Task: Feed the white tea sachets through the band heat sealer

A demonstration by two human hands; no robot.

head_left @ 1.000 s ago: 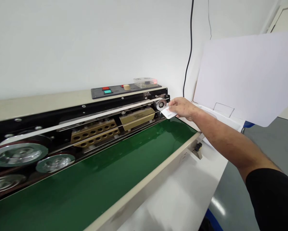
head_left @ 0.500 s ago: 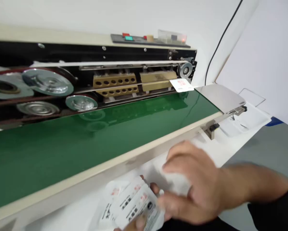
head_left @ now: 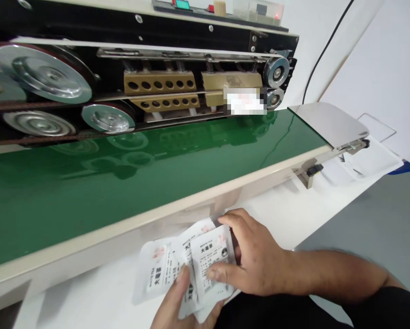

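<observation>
Several white tea sachets (head_left: 187,262) bunched together, both hands partly closed on them: right hand (head_left: 256,260) over the top, left hand (head_left: 176,301) underneath, above a white tabletop (head_left: 270,219) beside a band sealer (head_left: 191,34). One pixel-blurred sachet (head_left: 245,101) against the sealer's brass block, just over the green conveyor belt (head_left: 123,183); grey floor (head_left: 372,219) beyond.

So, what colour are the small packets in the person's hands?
The packets are white with black and some red printing, shown best in the head view.
</observation>
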